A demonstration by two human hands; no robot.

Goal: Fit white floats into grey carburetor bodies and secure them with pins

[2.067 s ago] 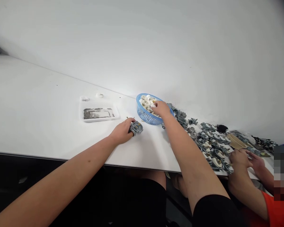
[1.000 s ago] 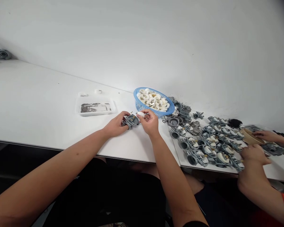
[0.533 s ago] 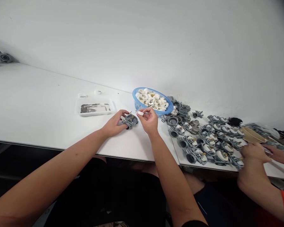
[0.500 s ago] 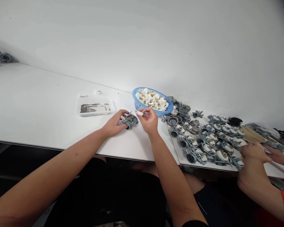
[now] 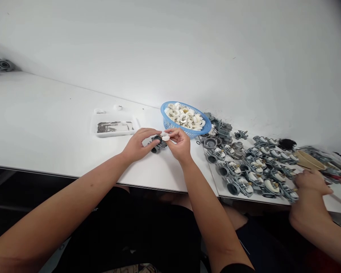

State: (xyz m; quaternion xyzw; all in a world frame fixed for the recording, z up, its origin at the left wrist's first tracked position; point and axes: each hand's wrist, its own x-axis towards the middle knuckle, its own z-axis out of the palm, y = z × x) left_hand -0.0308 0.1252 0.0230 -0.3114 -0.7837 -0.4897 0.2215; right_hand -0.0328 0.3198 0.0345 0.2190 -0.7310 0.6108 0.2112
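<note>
My left hand (image 5: 138, 143) grips a small grey metal housing (image 5: 158, 143) on the white table (image 5: 45, 125). My right hand (image 5: 179, 143) pinches a small white plastic piece (image 5: 165, 137) and holds it against the top of that housing. Both hands meet just in front of a blue basket (image 5: 170, 123) full of white plastic pieces (image 5: 184, 115).
A clear tray (image 5: 115, 127) with thin dark metal parts lies to the left. Rows of grey housings (image 5: 250, 170) cover the table to the right, where another person's hand (image 5: 311, 182) works beside a brown bowl (image 5: 308, 160). More grey parts (image 5: 0, 65) sit far left.
My right hand left the basket with a white piece and brought it to the housing in my left hand. The white piece now rests on the housing's top.
</note>
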